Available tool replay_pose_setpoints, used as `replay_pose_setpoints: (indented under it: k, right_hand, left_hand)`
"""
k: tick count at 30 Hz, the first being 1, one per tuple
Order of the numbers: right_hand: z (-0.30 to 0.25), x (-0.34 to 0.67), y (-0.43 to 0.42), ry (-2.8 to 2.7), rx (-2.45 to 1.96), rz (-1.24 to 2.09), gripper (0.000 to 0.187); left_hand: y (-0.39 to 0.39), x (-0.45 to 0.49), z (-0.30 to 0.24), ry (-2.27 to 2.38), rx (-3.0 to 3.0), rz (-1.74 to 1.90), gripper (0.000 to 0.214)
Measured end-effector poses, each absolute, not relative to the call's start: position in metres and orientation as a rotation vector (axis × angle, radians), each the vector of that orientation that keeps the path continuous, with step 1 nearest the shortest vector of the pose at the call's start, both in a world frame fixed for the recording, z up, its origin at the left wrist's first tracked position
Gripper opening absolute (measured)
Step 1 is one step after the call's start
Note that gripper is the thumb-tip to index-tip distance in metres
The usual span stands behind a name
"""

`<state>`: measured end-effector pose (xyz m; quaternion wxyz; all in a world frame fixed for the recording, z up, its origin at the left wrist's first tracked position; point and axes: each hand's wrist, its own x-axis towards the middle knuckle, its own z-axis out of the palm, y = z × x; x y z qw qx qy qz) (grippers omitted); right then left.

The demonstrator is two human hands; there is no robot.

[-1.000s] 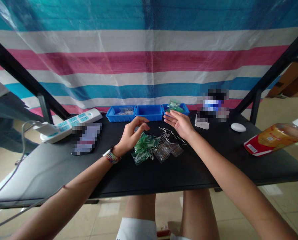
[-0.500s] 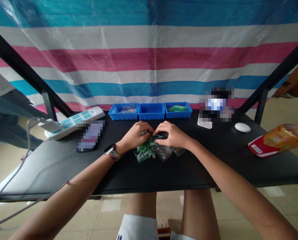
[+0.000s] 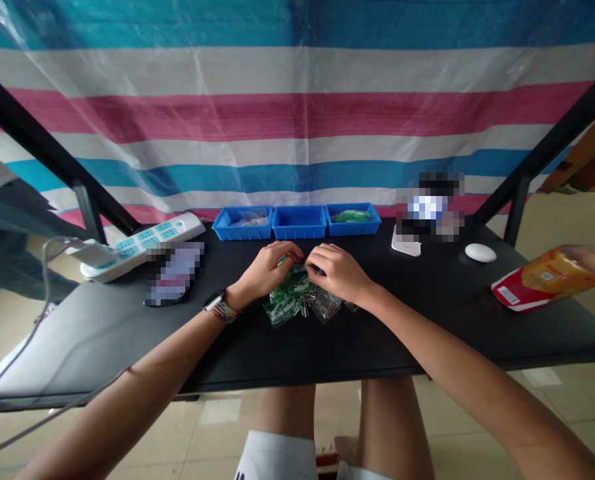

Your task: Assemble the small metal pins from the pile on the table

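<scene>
On the black table lies a heap of small clear bags. The green-filled bags [image 3: 284, 302] are on its left, a bag with thin metal-looking pieces [image 3: 326, 307] on its right. Some loose silvery pins stick out between them. My left hand [image 3: 270, 268] is at the heap's upper left, fingers curled and thumb against the green bags. Facing it, my right hand [image 3: 340, 272] is curled over the heap's right side and hides part of it. The fingertips of both hands are close together; what sits in either pinch is hidden.
Behind the heap stand three blue bins: the left bin [image 3: 242, 233] with pale bags, the middle bin [image 3: 300, 231], and the right bin [image 3: 353, 227] with green bags. A power strip [image 3: 182, 230], phone [image 3: 174, 277], white mouse [image 3: 480, 253] and lying bottle [image 3: 552, 277] are around.
My right hand has shifted slightly left and its fingers are more curled. A small gap now shows between both hands' fingertips. More of the green bags is visible between them.
</scene>
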<state>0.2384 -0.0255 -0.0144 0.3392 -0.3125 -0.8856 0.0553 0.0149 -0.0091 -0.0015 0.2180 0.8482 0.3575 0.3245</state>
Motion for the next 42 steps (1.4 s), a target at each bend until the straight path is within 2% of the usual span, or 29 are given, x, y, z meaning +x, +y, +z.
replay_pose_setpoints:
  k: [2, 5, 7, 11, 14, 20, 24, 28, 32, 36, 39, 42]
  right_hand:
    - [-0.015, 0.239, -0.023, -2.124, -0.857, 0.203, 0.018]
    - [-0.017, 0.241, -0.017, -1.805, -0.906, 0.452, 0.016]
    - [-0.017, 0.243, -0.013, -1.625, -0.911, 0.692, 0.025]
    - [-0.016, 0.242, -0.01, -1.421, -0.854, 1.086, 0.047]
    - [-0.015, 0.239, -0.013, -1.357, -0.822, 1.23, 0.051]
    - [-0.013, 0.236, -0.02, -1.313, -0.878, 1.377, 0.045]
    - [-0.007, 0.236, -0.022, -1.268, -0.79, 1.447, 0.044]
    - [-0.004, 0.237, -0.024, -1.344, -0.726, 1.402, 0.039]
    - [-0.006, 0.236, -0.024, -1.36, -0.802, 1.321, 0.035]
    - [-0.007, 0.238, -0.02, -1.214, -0.828, 1.426, 0.041]
    - [-0.007, 0.239, -0.018, -1.144, -0.799, 1.557, 0.045]
    - [-0.007, 0.238, -0.018, -1.137, -0.765, 1.649, 0.044]
  left_hand:
    - [-0.01, 0.015, -0.001, 0.947, 2.303, 0.94, 0.028]
    - [-0.01, 0.016, -0.003, 0.884, 2.33, 1.066, 0.05]
    - [-0.011, 0.017, -0.005, 0.842, 2.454, 1.13, 0.061]
    - [-0.013, 0.016, -0.003, 0.795, 2.686, 1.225, 0.054]
    - [-0.015, 0.013, 0.002, 0.826, 2.709, 1.321, 0.048]
    - [-0.018, 0.01, 0.009, 0.788, 2.818, 1.279, 0.018]
    - [-0.017, 0.013, 0.008, 0.769, 2.661, 1.29, 0.009]
    - [-0.016, 0.015, 0.003, 0.897, 2.467, 1.232, 0.021]
    - [-0.017, 0.016, 0.0, 0.922, 2.399, 1.215, 0.023]
    - [-0.02, 0.015, 0.005, 0.812, 2.456, 1.286, 0.058]
    - [-0.021, 0.015, 0.009, 0.779, 2.697, 1.212, 0.056]
    - [-0.021, 0.014, 0.008, 0.796, 2.782, 1.223, 0.045]
